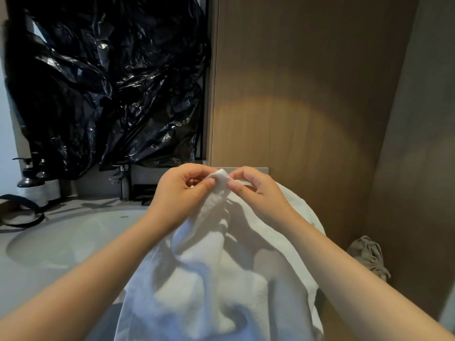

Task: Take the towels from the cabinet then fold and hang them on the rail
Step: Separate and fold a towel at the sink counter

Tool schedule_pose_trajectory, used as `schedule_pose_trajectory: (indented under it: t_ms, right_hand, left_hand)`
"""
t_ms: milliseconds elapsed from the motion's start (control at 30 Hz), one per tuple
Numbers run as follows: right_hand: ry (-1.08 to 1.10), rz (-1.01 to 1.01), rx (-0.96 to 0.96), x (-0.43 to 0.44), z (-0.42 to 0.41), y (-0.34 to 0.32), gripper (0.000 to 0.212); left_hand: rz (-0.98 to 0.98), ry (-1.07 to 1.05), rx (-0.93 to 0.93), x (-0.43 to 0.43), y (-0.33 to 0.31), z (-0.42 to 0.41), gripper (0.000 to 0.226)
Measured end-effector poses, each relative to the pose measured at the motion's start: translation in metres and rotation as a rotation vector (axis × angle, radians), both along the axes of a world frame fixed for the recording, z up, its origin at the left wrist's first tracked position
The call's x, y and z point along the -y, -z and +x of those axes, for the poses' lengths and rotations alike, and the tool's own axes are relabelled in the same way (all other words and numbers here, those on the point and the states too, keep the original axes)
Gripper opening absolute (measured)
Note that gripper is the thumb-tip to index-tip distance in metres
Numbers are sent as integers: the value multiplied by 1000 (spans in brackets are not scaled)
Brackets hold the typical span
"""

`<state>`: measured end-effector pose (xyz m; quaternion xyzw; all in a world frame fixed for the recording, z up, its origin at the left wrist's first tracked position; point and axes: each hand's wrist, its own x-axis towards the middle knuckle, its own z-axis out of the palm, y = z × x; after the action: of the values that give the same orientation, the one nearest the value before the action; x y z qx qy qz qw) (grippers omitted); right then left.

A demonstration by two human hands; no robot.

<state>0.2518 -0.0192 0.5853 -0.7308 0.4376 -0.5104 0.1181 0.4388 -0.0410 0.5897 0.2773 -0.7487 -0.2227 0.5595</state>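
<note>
Both hands, left [183,190] and right [256,190], pinch the white towel's [221,267] top corner between them

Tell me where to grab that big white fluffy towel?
Take the white terry towel at its top edge, one grip from each side, where the left hand and right hand pinch it. The rest hangs limp and bunched, so sliding apart along that edge should spread it flat.
</note>
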Motion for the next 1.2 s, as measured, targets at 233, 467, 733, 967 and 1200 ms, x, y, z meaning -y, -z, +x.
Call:
schedule_pose_trajectory:
  t_ms: [233, 467, 733, 967, 1200]
  right_hand:
    - [181, -112, 75, -7, -6, -9, 17]
    - [118, -173, 56, -25, -6, -29, 45]
    - [384, -414, 60, -30, -24, -79, 44]
    - [522, -497, -5, -39, -45, -100, 48]
    - [600, -571, -19, -61, -51, -119, 44]
  left_hand:
    - [37, -52, 36, 1, 18, 13, 18]
    - [-7, -1, -34, -4, 9, -8, 11]
    - [49, 55, 182, -5, 2, -13, 26]
    - [17, -26, 319, 8, -2, 10, 34]
    - [-190, -111, 345, 2, -22, 15, 51]
